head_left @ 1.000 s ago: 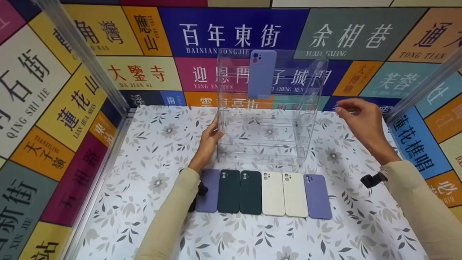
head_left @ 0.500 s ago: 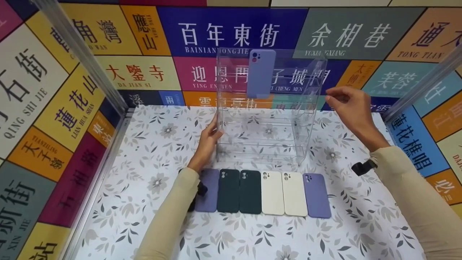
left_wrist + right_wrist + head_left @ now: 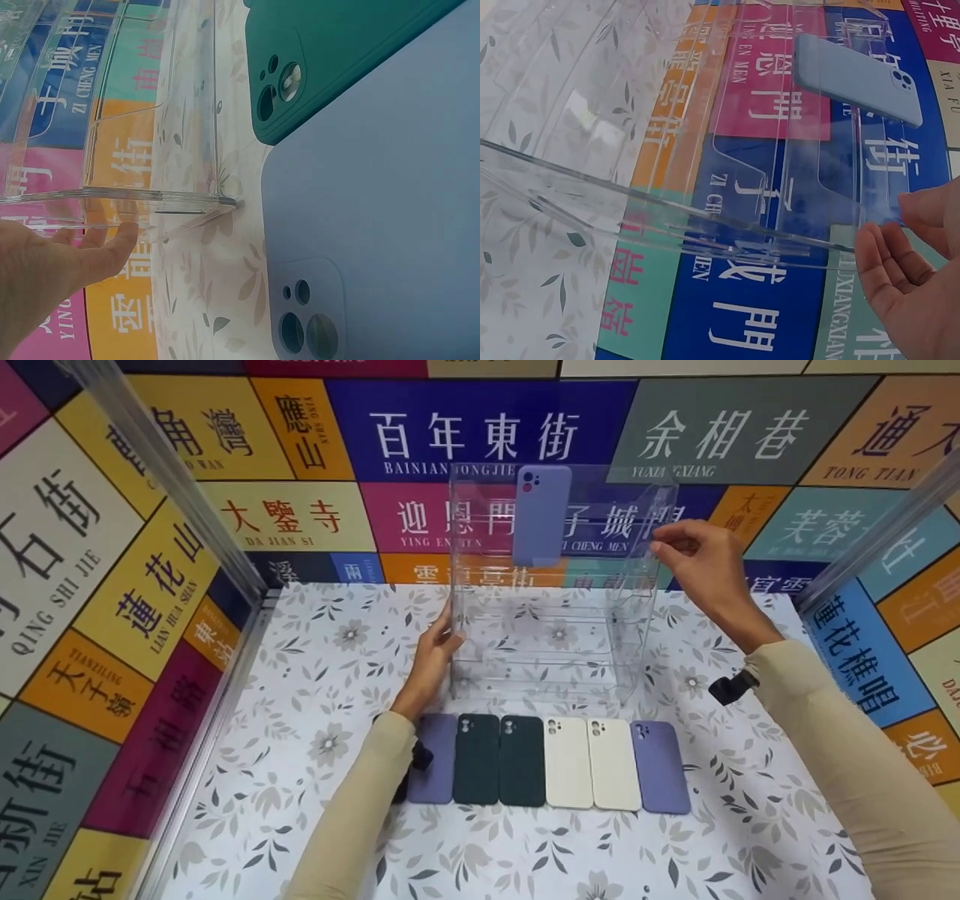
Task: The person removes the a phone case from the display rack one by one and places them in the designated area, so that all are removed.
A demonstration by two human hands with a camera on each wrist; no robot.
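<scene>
A clear acrylic tiered rack [image 3: 547, 652] stands on the table, with a lavender phone case [image 3: 541, 517] upright near its top. My left hand [image 3: 431, 656] grips the rack's left side, thumb toward the front. In the left wrist view the thumb [image 3: 120, 247] lies right at the panel's edge. My right hand [image 3: 709, 562] is raised at the rack's upper right side, fingertips overlapping the edge in the head view. Its fingers [image 3: 896, 262] are loosely bent toward the thumb, with no object visible between them. Before the rack lie two dark green cases [image 3: 499, 757].
In the same row lie two cream cases [image 3: 592, 765], a lavender case [image 3: 661, 769] at the right end and another lavender case [image 3: 435, 757] at left. A dark case there is mostly hidden by my left sleeve [image 3: 352, 802]. Sign-printed walls [image 3: 480, 427] enclose the floral tabletop [image 3: 330, 742].
My right hand has moved left and upward, from beyond the rack to its upper right side. The left hand, rack and cases have stayed in place.
</scene>
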